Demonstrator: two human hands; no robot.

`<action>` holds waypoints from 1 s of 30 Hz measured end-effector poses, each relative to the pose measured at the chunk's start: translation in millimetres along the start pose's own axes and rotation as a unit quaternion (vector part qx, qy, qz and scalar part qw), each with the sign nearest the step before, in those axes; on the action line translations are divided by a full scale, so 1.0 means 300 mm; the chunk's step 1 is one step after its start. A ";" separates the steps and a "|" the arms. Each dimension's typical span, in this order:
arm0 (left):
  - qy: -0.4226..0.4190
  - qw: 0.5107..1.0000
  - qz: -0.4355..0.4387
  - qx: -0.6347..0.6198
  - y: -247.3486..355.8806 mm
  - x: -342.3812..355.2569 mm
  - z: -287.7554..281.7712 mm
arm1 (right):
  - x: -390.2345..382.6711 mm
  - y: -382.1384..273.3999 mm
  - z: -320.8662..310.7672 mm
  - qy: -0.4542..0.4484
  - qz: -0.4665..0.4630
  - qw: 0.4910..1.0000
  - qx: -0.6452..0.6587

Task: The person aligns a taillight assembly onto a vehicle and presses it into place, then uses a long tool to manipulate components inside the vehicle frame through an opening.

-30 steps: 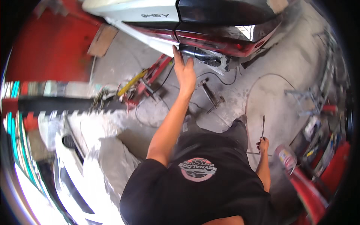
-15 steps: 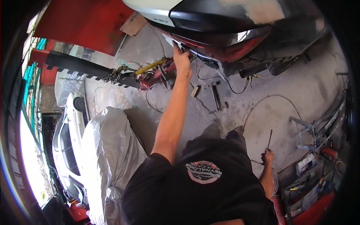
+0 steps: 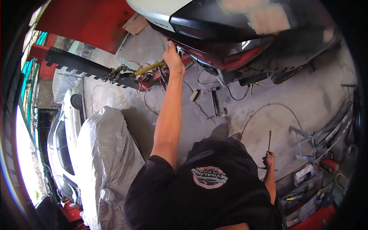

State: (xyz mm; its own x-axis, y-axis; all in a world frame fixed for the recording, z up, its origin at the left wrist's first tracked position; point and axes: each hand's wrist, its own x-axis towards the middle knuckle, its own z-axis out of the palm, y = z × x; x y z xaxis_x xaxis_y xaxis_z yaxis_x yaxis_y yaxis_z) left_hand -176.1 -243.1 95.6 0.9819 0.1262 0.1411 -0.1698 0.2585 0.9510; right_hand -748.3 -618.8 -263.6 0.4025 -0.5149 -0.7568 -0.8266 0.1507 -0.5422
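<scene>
My left hand [image 3: 173,57] reaches forward, fingers stretched out at the lower edge of a partly black-painted car body [image 3: 207,28]. Its fingertips seem to touch that edge; some fingers are hidden from view. A red lamp [image 3: 249,54] and pale, filler-like patches [image 3: 270,19] show on the bodywork. Low at my right side, my right hand [image 3: 270,158] is closed round a T-handle wrench [image 3: 270,142], whose long shaft points forward and whose crossbar sticks out below the fist.
On the floor ahead lie a small block [image 3: 195,95], a metal T-shaped tool [image 3: 214,101], a chain [image 3: 112,74] and a yellow bar [image 3: 149,68]. A black toothed beam [image 3: 82,68] extends left. A silver cover [image 3: 109,143] stands at left; a grey metal frame [image 3: 316,142] at right.
My left hand has shifted left along the car's lower edge, its fingers drawn closer together. My right hand still holds the wrench. The whole view has turned slightly.
</scene>
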 end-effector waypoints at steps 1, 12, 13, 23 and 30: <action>0.005 1.000 0.001 -0.005 -0.001 0.013 -0.002 | 0.003 0.005 -0.016 0.004 0.007 1.000 0.015; -0.082 0.990 -0.107 0.041 0.106 0.056 -0.178 | 0.136 -0.327 0.060 -0.019 -0.044 0.998 -0.046; -0.038 0.993 -0.107 0.040 0.100 0.060 -0.180 | 0.116 -0.354 0.090 -0.014 -0.039 0.998 -0.041; -0.090 0.993 0.014 -0.073 0.011 0.099 -0.048 | -0.051 -0.315 0.291 0.015 -0.027 0.999 0.034; -0.068 0.989 0.021 0.128 -0.007 -0.030 -0.029 | -0.056 -0.287 0.376 0.032 0.029 0.999 0.031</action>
State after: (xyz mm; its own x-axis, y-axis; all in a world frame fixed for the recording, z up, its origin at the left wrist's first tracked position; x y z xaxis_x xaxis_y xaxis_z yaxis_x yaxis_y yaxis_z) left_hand -185.5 -236.5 89.9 0.9796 -0.0027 0.2009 -0.2009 0.0021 0.9796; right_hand -639.6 -528.0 -245.4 0.3269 -0.5564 -0.7640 -0.8211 0.2330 -0.5210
